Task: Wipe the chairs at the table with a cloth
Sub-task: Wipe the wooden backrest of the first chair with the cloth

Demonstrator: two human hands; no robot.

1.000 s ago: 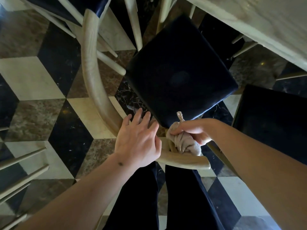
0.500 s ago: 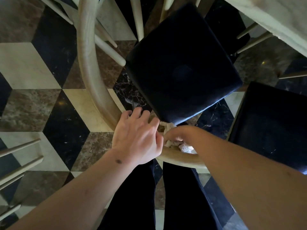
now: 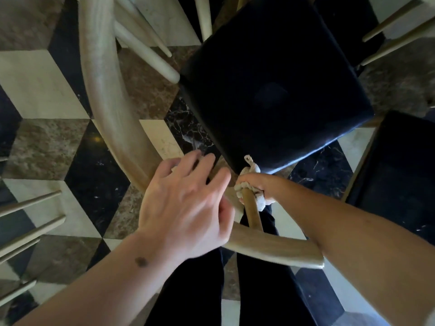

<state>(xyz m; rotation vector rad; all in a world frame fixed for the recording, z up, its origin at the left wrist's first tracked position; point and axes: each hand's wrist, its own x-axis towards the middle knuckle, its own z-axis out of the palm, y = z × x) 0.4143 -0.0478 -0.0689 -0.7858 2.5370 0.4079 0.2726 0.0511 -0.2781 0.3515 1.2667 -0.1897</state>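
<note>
I look straight down on a pale wooden chair with a curved back rail (image 3: pixel 103 95) and a dark blue square seat cushion (image 3: pixel 270 85). My right hand (image 3: pixel 256 187) is shut on a beige cloth (image 3: pixel 249 170), wrapped around an upright wooden spindle (image 3: pixel 251 212) below the back rail, close to the seat's near corner. My left hand (image 3: pixel 186 208) hovers with fingers spread over the rail's bend, just left of the cloth; whether it touches the wood is unclear.
A second dark-cushioned chair (image 3: pixel 397 180) stands at the right. Legs and spindles of other chairs (image 3: pixel 30 222) poke in at the left and top. The floor is cube-patterned marble (image 3: pixel 42 85). My dark trouser legs (image 3: pixel 195 290) are directly below.
My right hand has slid the cloth down off the back rail onto the upright spindle. My left hand lifted slightly and spread its fingers. The view tilted closer to the chair.
</note>
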